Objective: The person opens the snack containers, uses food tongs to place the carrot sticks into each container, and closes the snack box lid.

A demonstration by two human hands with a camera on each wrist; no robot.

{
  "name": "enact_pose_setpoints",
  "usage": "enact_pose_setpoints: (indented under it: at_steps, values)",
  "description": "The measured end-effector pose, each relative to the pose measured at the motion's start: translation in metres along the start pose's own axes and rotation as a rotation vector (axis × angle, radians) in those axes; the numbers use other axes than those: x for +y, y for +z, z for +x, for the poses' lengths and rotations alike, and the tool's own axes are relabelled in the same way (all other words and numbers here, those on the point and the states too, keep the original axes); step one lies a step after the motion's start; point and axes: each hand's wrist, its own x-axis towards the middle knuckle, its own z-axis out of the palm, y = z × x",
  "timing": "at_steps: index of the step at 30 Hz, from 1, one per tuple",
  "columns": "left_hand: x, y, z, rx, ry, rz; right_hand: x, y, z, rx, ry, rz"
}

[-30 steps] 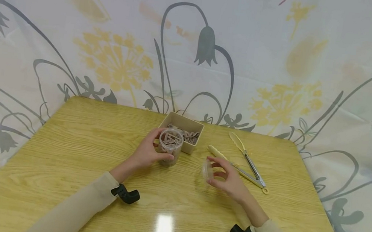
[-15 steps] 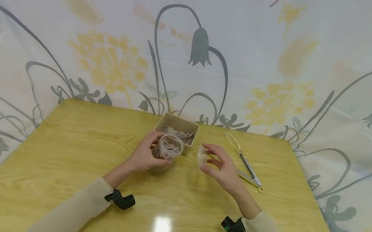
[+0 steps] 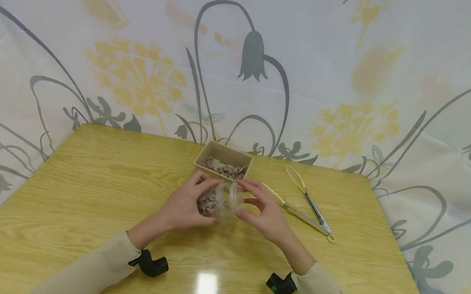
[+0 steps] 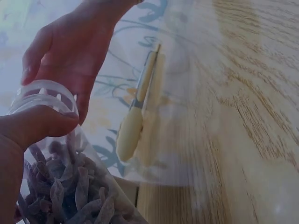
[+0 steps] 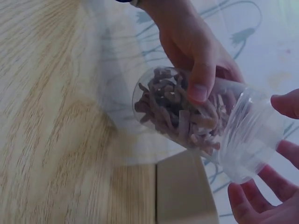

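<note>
My left hand (image 3: 182, 203) grips a clear plastic jar (image 5: 187, 109) that is tipped on its side, its mouth toward the right. Brownish-purple dried strips (image 4: 70, 186) lie inside it; their exact kind I cannot tell. By its rim, my right hand (image 3: 265, 212) holds a clear round lid (image 3: 235, 198), brought up against or very close to the jar's mouth. Both hands are above the table, just in front of a beige rectangular box (image 3: 234, 158) holding more of the same strips.
Spread tongs (image 3: 313, 208) with cream tips and metal arms lie on the wood-grain table (image 3: 130, 164) to the right of the box. A flower-printed cloth (image 3: 165, 39) hangs behind the table. Each wrist wears a black camera (image 3: 152, 263).
The left hand has tilted the jar from upright onto its side and drawn it slightly away from the box. Leftward, the right hand has carried the lid to the jar's mouth.
</note>
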Motion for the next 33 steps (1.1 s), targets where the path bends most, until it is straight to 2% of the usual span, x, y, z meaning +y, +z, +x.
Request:
enact_pose_setpoints:
  at_steps: [5, 11, 13, 18, 21, 24, 29, 33]
  values:
    - [0.005, -0.001, 0.001, 0.011, 0.038, 0.104, -0.002, 0.003, 0.005, -0.015, -0.026, -0.081]
    - [0.011, -0.003, 0.002, -0.003, 0.047, 0.130, -0.006, 0.005, 0.007, -0.043, -0.013, -0.160]
    - [0.012, -0.003, 0.002, 0.005, 0.059, 0.136, -0.007, 0.006, 0.007, -0.033, 0.034, -0.184]
    - [0.014, -0.001, 0.003, 0.038, 0.078, 0.156, -0.015, 0.010, 0.011, 0.029, 0.232, -0.298]
    - [0.014, 0.000, 0.003, 0.048, 0.077, 0.155, -0.018, 0.009, 0.014, 0.029, 0.279, -0.357]
    - [0.013, 0.000, 0.003, 0.045, 0.064, 0.135, -0.017, 0.004, 0.014, 0.002, 0.217, -0.326]
    - [0.012, -0.001, 0.002, 0.017, 0.033, 0.095, -0.012, -0.006, 0.011, -0.108, 0.037, -0.174]
    - [0.012, -0.002, 0.001, -0.002, 0.013, 0.077, -0.011, -0.010, 0.009, -0.199, -0.056, -0.149]
